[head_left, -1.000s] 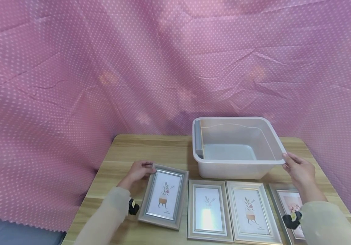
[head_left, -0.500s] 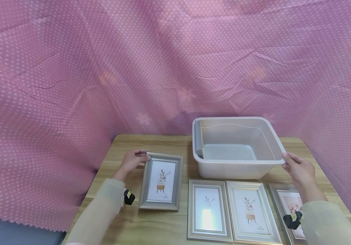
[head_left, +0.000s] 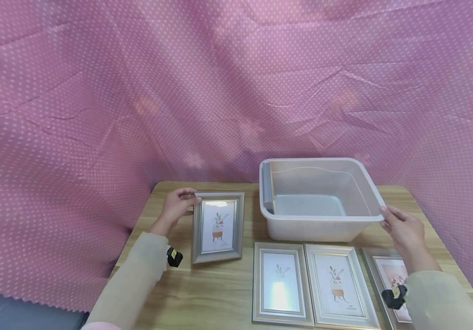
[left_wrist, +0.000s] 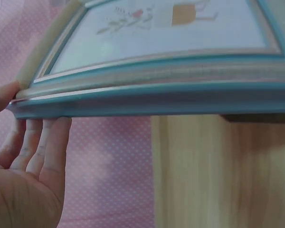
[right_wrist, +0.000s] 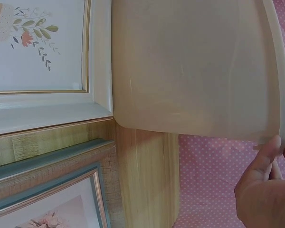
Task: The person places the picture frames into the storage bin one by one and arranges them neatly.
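My left hand [head_left: 175, 206] pinches the upper left corner of a picture frame [head_left: 218, 227] with a potted-plant print, thumb on the front and fingers underneath. In the left wrist view the frame [left_wrist: 180, 78] is raised above the wooden table, its long edge toward the camera. With my right hand [head_left: 405, 229] I grip the front right corner of a white plastic tub [head_left: 308, 229]. The right wrist view shows thumb and fingers of that hand [right_wrist: 266, 183] on the rim. Inside the tub, a grey frame [head_left: 267, 188] stands on edge against the left wall.
Two picture frames lie side by side before the tub: a left one [head_left: 283, 284] with glare and a right one [head_left: 341, 286]. A darker frame [head_left: 389, 275] with a pink flower print lies partly under my right forearm. A pink dotted cloth [head_left: 236, 91] hangs behind the table [head_left: 170, 293].
My left hand has lifted the picture frame up and away toward the back of the table, and the frame has straightened and tilted more upright. My right hand and the tub have stayed put.
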The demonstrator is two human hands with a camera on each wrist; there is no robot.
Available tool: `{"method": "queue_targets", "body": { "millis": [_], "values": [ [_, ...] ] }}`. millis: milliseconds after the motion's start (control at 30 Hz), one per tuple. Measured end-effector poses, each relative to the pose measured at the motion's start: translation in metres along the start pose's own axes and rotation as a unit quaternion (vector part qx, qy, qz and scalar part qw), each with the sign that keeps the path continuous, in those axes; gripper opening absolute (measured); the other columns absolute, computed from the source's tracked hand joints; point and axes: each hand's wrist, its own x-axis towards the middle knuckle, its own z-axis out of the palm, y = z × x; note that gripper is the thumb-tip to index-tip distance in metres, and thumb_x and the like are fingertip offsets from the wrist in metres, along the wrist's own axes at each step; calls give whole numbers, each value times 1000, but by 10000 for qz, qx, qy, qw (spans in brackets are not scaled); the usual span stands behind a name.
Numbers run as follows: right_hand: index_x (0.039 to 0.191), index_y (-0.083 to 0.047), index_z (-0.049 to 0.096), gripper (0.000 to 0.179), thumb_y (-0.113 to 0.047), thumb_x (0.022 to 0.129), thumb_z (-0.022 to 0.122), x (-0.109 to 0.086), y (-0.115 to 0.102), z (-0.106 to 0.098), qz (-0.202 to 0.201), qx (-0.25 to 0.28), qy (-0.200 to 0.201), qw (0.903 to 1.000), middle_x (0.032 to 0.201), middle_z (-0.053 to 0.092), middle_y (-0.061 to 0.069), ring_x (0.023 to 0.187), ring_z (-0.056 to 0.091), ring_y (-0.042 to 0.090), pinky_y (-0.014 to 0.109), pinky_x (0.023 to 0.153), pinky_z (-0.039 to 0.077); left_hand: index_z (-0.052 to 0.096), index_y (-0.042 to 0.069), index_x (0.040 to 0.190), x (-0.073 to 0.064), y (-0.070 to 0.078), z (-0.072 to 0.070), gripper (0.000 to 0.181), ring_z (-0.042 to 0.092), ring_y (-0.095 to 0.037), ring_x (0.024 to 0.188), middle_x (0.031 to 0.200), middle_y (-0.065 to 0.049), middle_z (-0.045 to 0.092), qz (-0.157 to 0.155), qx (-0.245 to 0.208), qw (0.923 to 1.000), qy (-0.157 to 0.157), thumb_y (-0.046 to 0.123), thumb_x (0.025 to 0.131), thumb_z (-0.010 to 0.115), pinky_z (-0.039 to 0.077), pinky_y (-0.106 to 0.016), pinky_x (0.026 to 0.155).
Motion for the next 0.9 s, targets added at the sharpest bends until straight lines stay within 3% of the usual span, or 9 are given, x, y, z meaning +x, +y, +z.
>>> {"method": "queue_targets", "body": {
  "millis": [200, 500, 767, 900],
  "values": [
    [81, -24, 70, 11, -13, 83, 73, -1, 0, 1, 17, 145, 4, 9999, 82, 65, -11, 77, 59, 1, 14, 72, 53, 57, -4, 112, 2, 16, 5, 35, 61, -19, 88, 109, -16, 60, 325, -362, 9973, 551, 2, 81, 73, 58, -37, 71],
    [80, -25, 69, 12, -14, 84, 72, -3, 1, 0, -20, 50, 7, 10000, 82, 64, -12, 77, 59, 1, 14, 72, 53, 54, -5, 110, -3, 39, 14, 37, 59, -16, 77, 98, -13, 58, 751, -786, 9854, 1313, 2, 79, 75, 58, -33, 66],
    [82, -25, 69, 9, -18, 85, 72, -5, 0, -1, -38, -103, 5, 9999, 83, 64, -13, 77, 60, 0, 13, 73, 52, 56, -7, 102, -8, 56, 28, 34, 54, -9, 67, 84, -9, 57, 1546, -708, 9605, 2202, 0, 77, 76, 52, -16, 53],
    [82, -24, 69, 8, -17, 84, 73, -6, 0, 0, -8, -10, 29, 10000, 82, 64, -13, 77, 60, 1, 14, 73, 52, 56, -7, 101, -11, 64, 35, 33, 55, -10, 68, 86, -10, 59, 1900, -564, 9485, 2473, 1, 77, 77, 51, -15, 56]
  ]
}}
